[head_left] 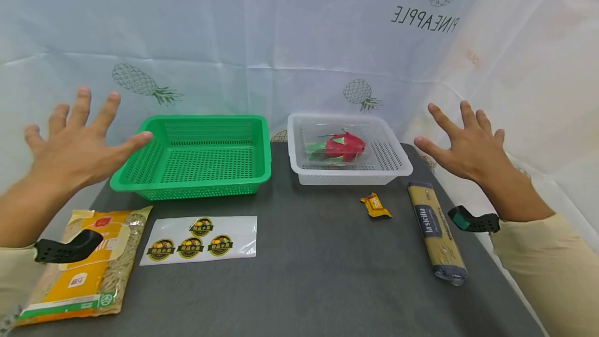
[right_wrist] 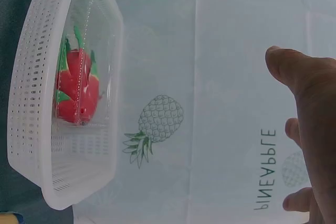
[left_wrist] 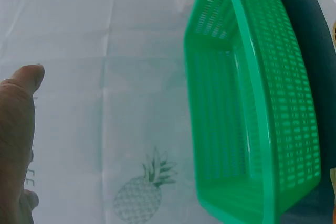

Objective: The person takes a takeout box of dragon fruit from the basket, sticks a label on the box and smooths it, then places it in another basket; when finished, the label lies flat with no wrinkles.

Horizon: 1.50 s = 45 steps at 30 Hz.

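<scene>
My left hand (head_left: 77,144) is raised with its fingers spread, left of the green basket (head_left: 191,188), and holds nothing. Held up on the other side, my right hand (head_left: 472,147) has spread fingers and nothing in it. Nearest to it is the white basket (head_left: 390,155), where a red dragon fruit (head_left: 345,146) lies in a clear plastic box (head_left: 309,137). The left wrist view shows the green basket (left_wrist: 265,103) beside the thumb (left_wrist: 26,80). In the right wrist view the dragon fruit (right_wrist: 79,87) appears inside the white basket (right_wrist: 31,93).
A bag of grain (head_left: 89,269) lies at the front left, beside a sticker sheet (head_left: 234,248) with several round labels. An orange wrapped snack (head_left: 376,206) and a long spaghetti pack (head_left: 437,233) lie on the grey table (head_left: 304,285). Behind hangs a pineapple-print cloth (head_left: 281,30).
</scene>
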Available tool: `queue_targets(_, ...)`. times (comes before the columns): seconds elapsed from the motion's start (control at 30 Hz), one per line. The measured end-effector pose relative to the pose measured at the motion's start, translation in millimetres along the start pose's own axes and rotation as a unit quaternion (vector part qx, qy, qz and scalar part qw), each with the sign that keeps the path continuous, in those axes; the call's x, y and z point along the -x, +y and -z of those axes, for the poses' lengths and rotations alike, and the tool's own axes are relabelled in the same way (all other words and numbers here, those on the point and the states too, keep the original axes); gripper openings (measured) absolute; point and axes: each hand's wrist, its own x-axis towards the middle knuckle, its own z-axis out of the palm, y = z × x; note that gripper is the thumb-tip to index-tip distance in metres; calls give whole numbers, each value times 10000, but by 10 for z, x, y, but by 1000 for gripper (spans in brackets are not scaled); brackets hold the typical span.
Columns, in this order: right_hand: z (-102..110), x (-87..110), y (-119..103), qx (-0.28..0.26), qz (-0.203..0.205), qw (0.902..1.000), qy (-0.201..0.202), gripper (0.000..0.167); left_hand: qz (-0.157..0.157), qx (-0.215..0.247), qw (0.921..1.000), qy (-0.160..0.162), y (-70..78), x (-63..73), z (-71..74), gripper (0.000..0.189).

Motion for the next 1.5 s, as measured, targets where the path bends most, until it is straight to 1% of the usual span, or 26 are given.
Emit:
queue_targets(0.2,5,-30,12,-71,52,9999,138,83,-142,163,9998,48,128,-29,-24,94)
queue_targets(0.43,-34,-95,4,-248,54,9996,156,83,-398,490,9980,-28,294,-87,-84,91)
queue_targets(0.7,-85,-157,-1,-453,37,9987,233,82,-600,709,9957,8,558,-160,-181,90)
queue_targets(0.93,-135,-202,30,-581,10,9979,303,81,-692,861,9939,69,750,-205,-281,90)
queue_targets(1.13,-193,-264,59,-684,60,9968,403,81,-771,1094,9909,112,936,-230,-381,90)
queue_targets(1.37,-283,-337,78,-875,-139,9955,325,82,-851,1341,9873,4,1181,-282,-464,92)
queue_targets(1.5,-330,-372,91,-928,-244,9950,265,82,-914,1479,9848,-3,1325,-306,-531,92)
